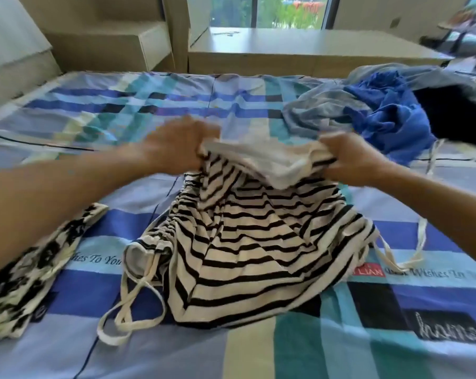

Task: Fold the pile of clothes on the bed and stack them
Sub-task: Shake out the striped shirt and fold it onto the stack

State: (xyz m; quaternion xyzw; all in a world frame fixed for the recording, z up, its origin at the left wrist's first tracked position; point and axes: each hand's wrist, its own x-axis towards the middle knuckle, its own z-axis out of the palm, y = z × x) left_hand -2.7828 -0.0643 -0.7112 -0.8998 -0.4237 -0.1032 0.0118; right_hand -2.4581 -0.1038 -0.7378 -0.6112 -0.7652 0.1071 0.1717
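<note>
While both hands grip its far edge, the striped garment (253, 242) lies spread on the bed (258, 351), with the gripped edge lifted off the sheet and the rest fanning out toward the person, nearer than the fingers. Left hand (176, 144) fingers (208, 132) are curled round the cream edge at its left corner. Right hand (351, 160) fingers are clenched on the right corner, and the cream inner side sags between the two grips. Both hands are motion-blurred, so the exact finger lay is unclear. Cream straps (127, 310) trail from the garment's near-left corner, with more on the near-right. Left of the left fingers and nearer the person, a black-and-white patterned garment (26, 274) lies below the left forearm, apart from the striped one. Beyond and right of the right fingers sits an unfolded pile: grey cloth (321, 110), blue cloth (392, 116), black cloth (455, 116), all touching. Past the bed, beyond the fingers, is a wooden desk (313, 47) by a window (286, 9).
</note>
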